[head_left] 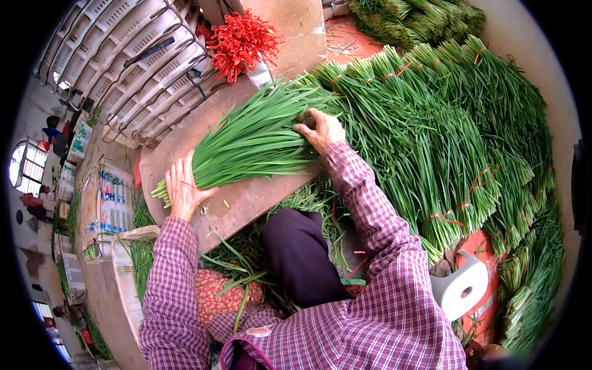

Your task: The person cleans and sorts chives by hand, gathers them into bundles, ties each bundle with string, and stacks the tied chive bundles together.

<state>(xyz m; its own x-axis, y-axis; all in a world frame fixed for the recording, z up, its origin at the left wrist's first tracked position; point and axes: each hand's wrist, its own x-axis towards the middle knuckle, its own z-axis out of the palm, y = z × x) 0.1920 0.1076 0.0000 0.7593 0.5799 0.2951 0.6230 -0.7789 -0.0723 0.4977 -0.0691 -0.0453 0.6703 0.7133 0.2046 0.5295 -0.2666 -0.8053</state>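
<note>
Chive bunch (253, 139) lay on the tabletop (237, 206). Left hand (183, 188): grip open, fingers extended against the stem end. Right hand (320, 130): grip partly curled at the leaves, couldn't tell if pinching. Tied chive bundles (419, 148) were piled to the right.

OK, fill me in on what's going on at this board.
Someone has a bunch of long green leaves lying on the board. Their left hand is spread at the stem end; their right hand, fingers curled, is at the leafy end. Many red-tied bundles lie to the right, and red ties sit beyond the board.
</note>
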